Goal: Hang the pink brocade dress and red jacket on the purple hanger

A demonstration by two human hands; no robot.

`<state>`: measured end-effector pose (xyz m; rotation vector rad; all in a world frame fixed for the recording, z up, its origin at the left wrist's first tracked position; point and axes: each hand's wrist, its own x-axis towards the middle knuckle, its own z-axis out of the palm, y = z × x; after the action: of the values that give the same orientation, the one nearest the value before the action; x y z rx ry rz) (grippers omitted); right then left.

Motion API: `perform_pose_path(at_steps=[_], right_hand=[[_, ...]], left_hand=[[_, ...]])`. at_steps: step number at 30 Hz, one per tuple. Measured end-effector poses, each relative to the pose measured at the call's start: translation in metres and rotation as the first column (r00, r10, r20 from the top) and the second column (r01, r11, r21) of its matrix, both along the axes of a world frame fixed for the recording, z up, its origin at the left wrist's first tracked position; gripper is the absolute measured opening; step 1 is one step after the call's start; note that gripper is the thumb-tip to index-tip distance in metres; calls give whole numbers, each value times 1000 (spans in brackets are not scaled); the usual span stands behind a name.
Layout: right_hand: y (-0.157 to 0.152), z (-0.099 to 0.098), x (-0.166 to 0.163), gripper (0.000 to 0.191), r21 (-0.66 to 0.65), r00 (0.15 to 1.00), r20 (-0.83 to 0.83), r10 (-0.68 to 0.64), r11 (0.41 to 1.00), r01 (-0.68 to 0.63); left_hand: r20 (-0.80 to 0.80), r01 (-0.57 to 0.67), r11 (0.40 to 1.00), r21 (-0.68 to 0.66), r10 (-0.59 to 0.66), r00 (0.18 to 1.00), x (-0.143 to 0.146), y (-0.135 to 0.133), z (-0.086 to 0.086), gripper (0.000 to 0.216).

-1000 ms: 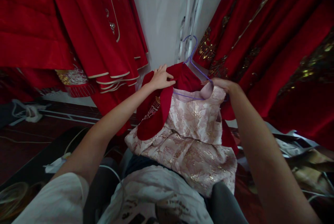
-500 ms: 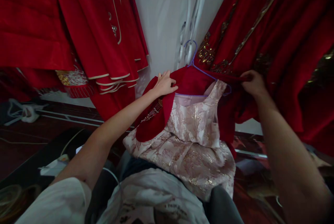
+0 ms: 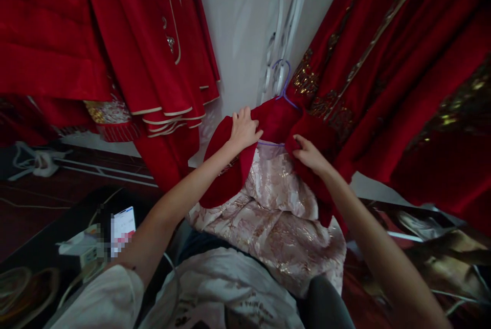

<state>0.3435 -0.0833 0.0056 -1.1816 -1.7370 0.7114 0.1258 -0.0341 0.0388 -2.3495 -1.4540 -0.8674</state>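
A red jacket point(image 3: 220, 185) hangs over a pale pink brocade dress point(image 3: 276, 226) on a purple hanger point(image 3: 286, 77), whose hook is at a white handle. My left hand point(image 3: 244, 129) grips the jacket's left shoulder, its fingers bent over the cloth. Between the thumb and fingers of my right hand point(image 3: 309, 155) is the jacket's right front edge, folded in over the dress. That panel covers the dress's right shoulder strap. The skirt spreads across my lap.
Red garments with pale trim point(image 3: 164, 83) hang at left, and red ones with gold sequins point(image 3: 368, 63) at right. Behind the hanger are white doors point(image 3: 233, 27). A lit phone point(image 3: 125, 224) and a white box point(image 3: 79, 247) lie on a dark surface at lower left.
My right hand has come inward from the right, drawing the jacket's front panel over the dress strap. My left hand has stayed at the shoulder. The phone now shows more fully.
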Motion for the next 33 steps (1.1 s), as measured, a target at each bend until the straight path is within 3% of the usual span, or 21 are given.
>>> perform_pose_path(at_steps=[3,6,8,10,12,16,17,19,20,21,23,24,25,27,33], right_hand=[[4,-8,-37,26,-39,987,-126,102,993,-108],[-1,-15,-46,30,24,983,-122,140,990,-138],[-10,-20,-35,32,121,997,-51,52,992,-45],[-26,-24,-12,36,221,988,53,-146,967,131],[-47,-23,20,44,294,916,140,-375,899,324],[-89,-4,80,54,435,710,72,-701,662,610],[-98,4,90,54,450,650,42,-759,595,666],[-114,20,98,56,443,610,-23,-792,539,716],[-121,28,97,56,385,639,-66,-766,571,725],[-129,35,94,57,292,704,-91,-704,657,695],[-141,46,83,60,41,887,-95,-453,888,458],[-145,50,76,64,-64,948,-95,-304,952,299],[-147,52,69,68,-116,972,-117,-203,975,189],[-143,51,56,69,-97,973,-173,-155,985,140],[-76,20,28,57,45,941,-222,-254,962,270]], left_hand=[[11,-8,1000,6,8,1000,-3,1,1,24],[31,-2,1000,3,2,1000,-9,0,-2,23],[41,3,1000,12,-4,999,-14,-4,-7,21],[45,8,1000,17,-8,999,-18,-8,-13,18],[48,7,1000,8,-8,999,-20,-12,-17,16],[58,26,999,-30,-24,998,-17,-13,-19,15],[60,35,999,-38,-33,998,-15,-14,-19,16],[64,48,998,-48,-45,997,-12,-14,-20,16],[68,51,998,-48,-48,997,-11,-15,-20,16],[70,54,997,-45,-51,996,-10,-15,-21,16],[70,53,998,-40,-50,996,-11,-14,-22,17],[67,53,998,-38,-50,996,-11,-13,-23,18],[65,51,998,-36,-49,997,-12,-12,-23,19],[62,45,999,-31,-43,997,-14,-9,-25,19],[101,-13,998,56,8,995,0,-22,-42,24]])
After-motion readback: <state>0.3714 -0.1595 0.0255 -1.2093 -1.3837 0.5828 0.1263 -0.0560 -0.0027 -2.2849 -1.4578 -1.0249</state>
